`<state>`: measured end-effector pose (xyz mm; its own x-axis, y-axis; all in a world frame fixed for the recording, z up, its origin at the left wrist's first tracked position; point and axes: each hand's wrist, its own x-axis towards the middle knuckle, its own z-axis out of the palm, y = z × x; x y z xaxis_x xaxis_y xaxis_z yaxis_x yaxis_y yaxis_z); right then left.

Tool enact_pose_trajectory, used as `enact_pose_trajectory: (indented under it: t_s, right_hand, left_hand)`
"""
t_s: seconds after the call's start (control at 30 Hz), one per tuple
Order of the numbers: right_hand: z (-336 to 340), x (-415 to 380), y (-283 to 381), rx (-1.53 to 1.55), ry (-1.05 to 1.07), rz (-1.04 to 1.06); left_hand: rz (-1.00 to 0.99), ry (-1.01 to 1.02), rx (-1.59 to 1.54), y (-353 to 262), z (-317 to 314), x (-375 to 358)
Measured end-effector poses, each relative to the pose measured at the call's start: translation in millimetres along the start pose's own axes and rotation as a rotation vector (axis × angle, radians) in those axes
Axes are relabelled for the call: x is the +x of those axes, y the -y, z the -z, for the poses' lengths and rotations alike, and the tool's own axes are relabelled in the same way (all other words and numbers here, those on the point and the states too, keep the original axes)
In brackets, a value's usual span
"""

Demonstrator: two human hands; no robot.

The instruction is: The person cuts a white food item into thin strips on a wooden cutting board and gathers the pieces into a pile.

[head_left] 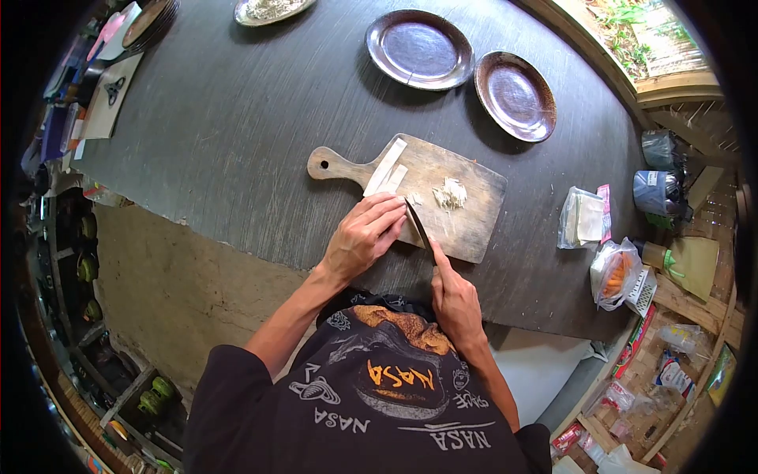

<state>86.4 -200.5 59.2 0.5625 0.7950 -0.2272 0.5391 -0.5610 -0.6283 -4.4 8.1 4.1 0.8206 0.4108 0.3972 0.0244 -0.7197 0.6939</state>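
Note:
A wooden cutting board with a handle lies on the dark table. Pale, flat strips of some food lie along its left side, and a small heap of thin cut slivers sits near its middle. With bent fingers, my left hand presses on the near end of the strips. My right hand grips a knife, its index finger stretched along the top of the blade. The knife's tip end is right beside my left fingertips. The handle is mostly hidden in my palm.
Two brown plates stand beyond the board, with a dish of pale shreds farther left. To the right lie a plastic packet and a bag of orange pieces. The table's near edge runs close to my body.

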Motion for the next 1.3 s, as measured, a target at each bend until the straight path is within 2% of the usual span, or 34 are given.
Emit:
enact_pose_trajectory:
  t_s: [0.27, 0.57, 1.1, 1.3]
  right_hand:
    - [2, -1, 7, -0.151, 0.037, -0.037]
    - [2, -14, 0, 0.028, 0.012, -0.017]
    - [2, 5, 5, 0.0, 0.009, -0.007]
    - [6, 5, 9, -0.064, 0.05, -0.062]
  left_hand:
    - [-0.01, 0.007, 0.08, -4, 0, -1]
    - [-0.006, 0.001, 0.03, 1, -2, -3]
    - [0.008, -0.011, 0.009, 1, -1, -2]
    - [0.007, -0.011, 0.031, -2, -2, -3]
